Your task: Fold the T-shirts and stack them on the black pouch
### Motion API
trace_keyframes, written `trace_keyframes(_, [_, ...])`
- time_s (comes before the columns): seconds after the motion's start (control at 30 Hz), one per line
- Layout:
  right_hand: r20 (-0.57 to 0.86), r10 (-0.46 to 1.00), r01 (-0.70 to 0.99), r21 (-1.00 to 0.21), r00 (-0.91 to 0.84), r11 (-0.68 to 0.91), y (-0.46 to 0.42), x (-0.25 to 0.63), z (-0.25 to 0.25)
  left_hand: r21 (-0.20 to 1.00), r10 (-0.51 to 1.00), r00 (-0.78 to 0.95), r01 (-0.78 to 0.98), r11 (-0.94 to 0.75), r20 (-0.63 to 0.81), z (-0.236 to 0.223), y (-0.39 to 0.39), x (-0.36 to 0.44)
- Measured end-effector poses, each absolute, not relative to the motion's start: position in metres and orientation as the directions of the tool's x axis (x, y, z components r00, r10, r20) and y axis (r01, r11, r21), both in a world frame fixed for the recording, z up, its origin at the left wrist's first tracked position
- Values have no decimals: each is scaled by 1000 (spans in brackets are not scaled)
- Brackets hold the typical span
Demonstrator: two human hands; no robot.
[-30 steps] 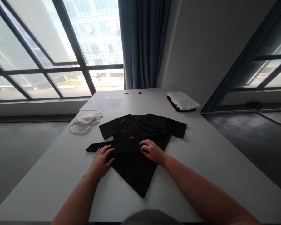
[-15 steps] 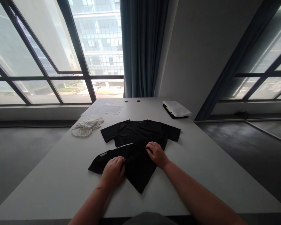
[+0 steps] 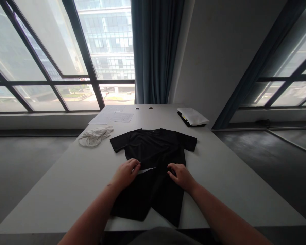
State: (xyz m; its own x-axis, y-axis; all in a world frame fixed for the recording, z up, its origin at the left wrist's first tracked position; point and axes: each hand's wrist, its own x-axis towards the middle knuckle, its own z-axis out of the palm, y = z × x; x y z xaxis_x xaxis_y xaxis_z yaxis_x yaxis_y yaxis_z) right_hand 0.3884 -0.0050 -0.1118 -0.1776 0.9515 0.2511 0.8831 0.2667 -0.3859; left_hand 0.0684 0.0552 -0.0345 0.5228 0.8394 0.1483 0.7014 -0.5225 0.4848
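Note:
A black short-sleeved T-shirt (image 3: 153, 146) lies spread flat on the white table, its neck away from me. Just below it, overlapping its lower part, are black shorts (image 3: 135, 197) with their two legs pointing toward me. My left hand (image 3: 126, 173) is closed on the upper left corner of the shorts, fingers bent. On the other side my right hand (image 3: 181, 175) is closed with curled fingers at the upper right edge of the shorts; its fingertips are partly hidden. A thin white gap shows between shirt and shorts beside my left hand.
A crumpled white cloth (image 3: 95, 136) lies on the table (image 3: 232, 183) at the left. Behind it are paper sheets (image 3: 121, 117). A white packet (image 3: 193, 116) rests on something black at the far right. Two small round dark spots mark the far end.
The shorts have been opened out from a slanted, bunched shape, and their legs now hang straight toward me. My left hand has moved up and my right hand to the right and slightly down.

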Motion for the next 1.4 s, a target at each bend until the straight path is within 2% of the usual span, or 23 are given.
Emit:
trace_keyframes(0.07, [238, 957, 891, -379, -165, 248, -8, 394, -110, 377, 886, 452, 807, -455, 103, -48, 81, 74])
trace_keyframes(0.2, [183, 955, 869, -403, -232, 288, -18, 415, -105, 189, 875, 473, 873, -450, -100, -80, 115, 70])
trace_keyframes(0.3, [132, 963, 838, -475, -234, 269, -29, 439, -99, 138, 876, 472, 878, -458, -99, -94, 128, 57])
trace_keyframes(0.43, [77, 980, 774, -604, -184, 193, -42, 463, -92, 107, 953, 292, 953, -284, -78, -100, 128, 50])
trace_keyframes(0.53, [96, 973, 741, -633, -212, 224, -46, 466, -92, 67, 969, 245, 968, -242, -31, -106, 115, 53])
trace_keyframes(0.63, [158, 960, 745, -606, -230, 278, -45, 460, -97, 69, 977, 214, 975, -211, -27, -116, 99, 55])
trace_keyframes(0.73, [256, 949, 799, -523, -185, 297, -38, 456, -105, 78, 974, 220, 973, -216, -45, -124, 86, 52])
trace_keyframes(0.83, [379, 923, 868, -438, -59, 235, -26, 458, -116, 62, 975, 220, 974, -218, -36, -126, 78, 52])
trace_keyframes(0.9, [409, 912, 889, -420, 5, 183, -19, 462, -123, 39, 977, 208, 978, -207, -45, -124, 74, 53])
trace_keyframes(1.07, [329, 944, 927, -358, 15, 110, -13, 470, -136, 19, 975, 213, 977, -212, -69, -118, 70, 52])
trace_keyframes(1.2, [223, 974, 940, -326, -29, 103, -14, 472, -140, 36, 977, 212, 977, -212, 13, -112, 76, 57])
trace_keyframes(1.3, [189, 980, 938, -320, -70, 129, -14, 473, -139, 61, 942, 319, 944, -326, 102, -106, 91, 76])
trace_keyframes(1.4, [218, 975, 925, -357, -52, 129, -16, 473, -133, 81, 914, 397, 911, -404, 85, -101, 119, 108])
